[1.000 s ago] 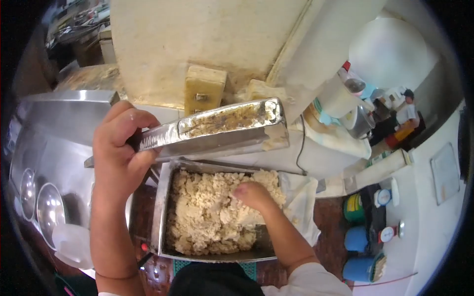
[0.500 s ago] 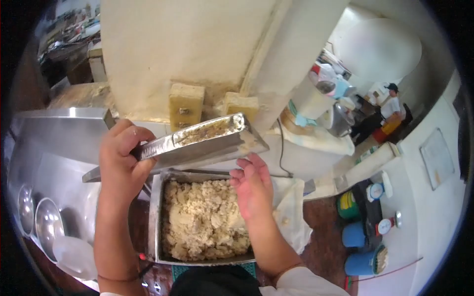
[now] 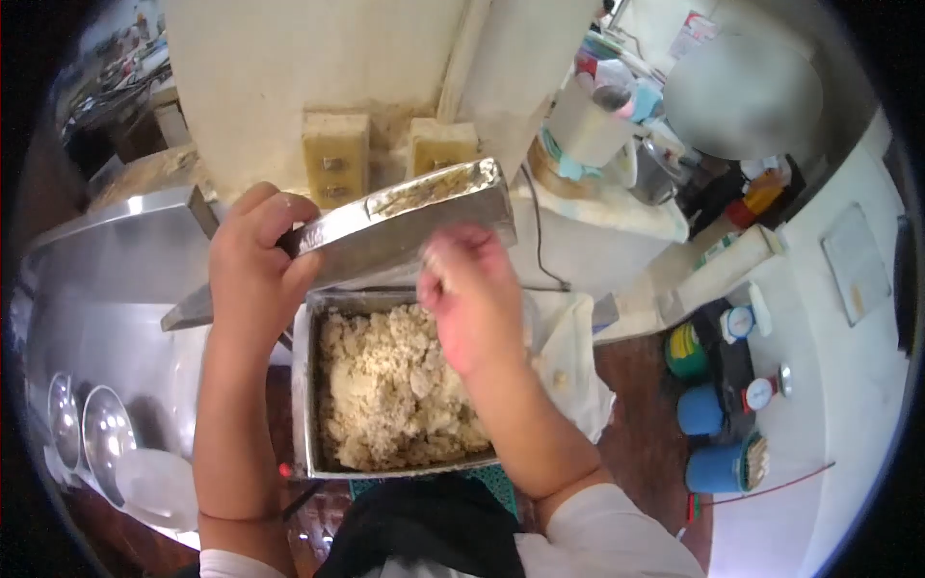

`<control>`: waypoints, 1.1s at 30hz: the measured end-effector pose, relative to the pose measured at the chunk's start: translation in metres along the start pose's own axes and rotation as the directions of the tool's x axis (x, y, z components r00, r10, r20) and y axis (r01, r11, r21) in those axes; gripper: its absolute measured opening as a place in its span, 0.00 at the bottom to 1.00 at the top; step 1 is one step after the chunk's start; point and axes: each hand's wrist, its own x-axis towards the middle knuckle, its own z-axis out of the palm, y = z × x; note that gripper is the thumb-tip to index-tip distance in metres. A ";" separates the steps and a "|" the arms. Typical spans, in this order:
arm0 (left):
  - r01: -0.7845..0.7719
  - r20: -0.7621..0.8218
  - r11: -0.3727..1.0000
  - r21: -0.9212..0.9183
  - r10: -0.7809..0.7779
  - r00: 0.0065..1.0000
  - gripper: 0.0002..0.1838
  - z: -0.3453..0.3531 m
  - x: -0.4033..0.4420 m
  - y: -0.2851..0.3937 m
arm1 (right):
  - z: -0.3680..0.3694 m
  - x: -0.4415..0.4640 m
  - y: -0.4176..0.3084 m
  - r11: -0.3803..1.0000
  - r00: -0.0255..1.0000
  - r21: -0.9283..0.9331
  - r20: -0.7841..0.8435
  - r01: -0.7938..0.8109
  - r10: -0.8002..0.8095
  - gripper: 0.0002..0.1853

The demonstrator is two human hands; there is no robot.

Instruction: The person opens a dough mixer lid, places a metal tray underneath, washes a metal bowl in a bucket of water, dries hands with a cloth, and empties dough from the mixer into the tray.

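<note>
My left hand (image 3: 258,265) grips the near edge of a shallow metal baking pan (image 3: 385,241), holding it tilted up in front of the wall. Its shiny rim is crusted with brown residue. My right hand (image 3: 474,308) is beside the pan's face, fingers curled in and blurred by motion; what they hold, if anything, is hidden. Whether they touch the pan I cannot tell. Below both hands is a deep rectangular metal tub (image 3: 303,395) holding a pale, crumbly, dough-like mixture (image 3: 395,400). My right forearm passes over the tub's right side.
At left, a steel sink (image 3: 116,270) has metal bowls (image 3: 108,433) by it. Two switch boxes (image 3: 335,159) project from the wall ahead. A pale cloth (image 3: 568,356) lies right of the tub. Blue buckets (image 3: 713,467) and dial scales (image 3: 758,393) stand farther right.
My right hand has risen toward the pan's face, and its spread fingers have curled in. The pan stays in my left hand. The view has shifted, so the surroundings sit higher.
</note>
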 end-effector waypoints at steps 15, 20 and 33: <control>-0.055 0.040 0.998 0.009 0.054 0.998 0.07 0.035 -0.002 0.007 | -0.271 -0.075 0.029 0.171 0.962 -0.954 -0.261 -0.245 -0.083 0.09; -0.006 0.077 0.999 0.051 0.002 0.997 0.06 0.044 -0.002 0.013 | -0.351 -0.089 -0.008 -0.126 0.967 -0.969 -0.226 -0.211 0.120 0.19; -0.091 0.282 0.962 0.258 0.015 0.959 0.13 0.147 -0.002 0.075 | -0.347 -0.070 0.030 -0.292 0.921 -0.950 -0.211 -0.114 0.327 0.16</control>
